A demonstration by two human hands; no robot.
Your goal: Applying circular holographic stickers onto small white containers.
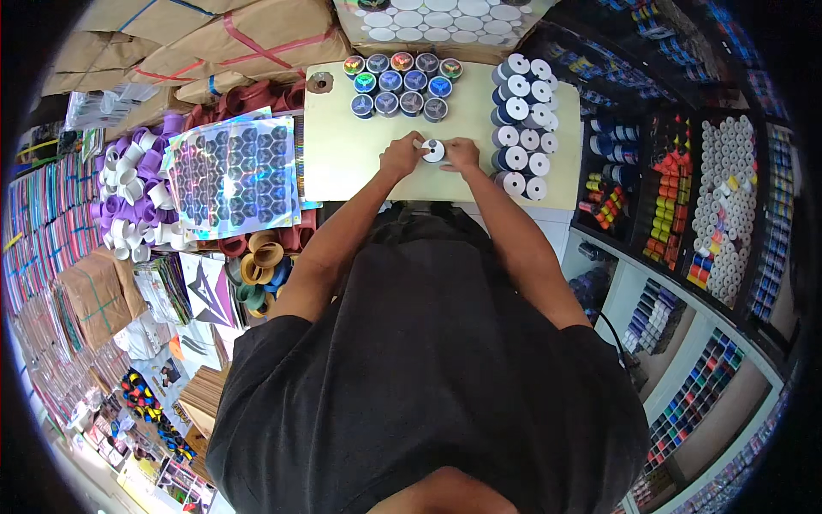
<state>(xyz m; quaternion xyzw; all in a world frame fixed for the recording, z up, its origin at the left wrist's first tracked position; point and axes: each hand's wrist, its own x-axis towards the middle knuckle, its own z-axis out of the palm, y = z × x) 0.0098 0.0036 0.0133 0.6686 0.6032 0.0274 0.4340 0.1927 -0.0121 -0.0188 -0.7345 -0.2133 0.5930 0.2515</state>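
Observation:
A spool with a white round end (pixel 433 151) is between my two hands, over the near middle of a pale yellow table (pixel 359 173). My left hand (pixel 403 154) grips the spool's left side with thumb and fingers. At the spool's right, my right hand (pixel 461 155) has its fingers bent close to the rim; whether they press on it cannot be told. Behind the hands stand several spools with shiny round stickers on their ends (pixel 390 81). To the right, rows of white-ended spools with a centre hole (pixel 514 157) stand near the table's edge.
Holographic sticker sheets (pixel 234 177) lie left of the table, beside purple and white plastic spool parts (pixel 131 167). Paper-wrapped packages (pixel 257 38) are stacked at the back left. Shelves of thread spools (pixel 725 193) rise on the right. The table has a hole (pixel 320 82) in its back left corner.

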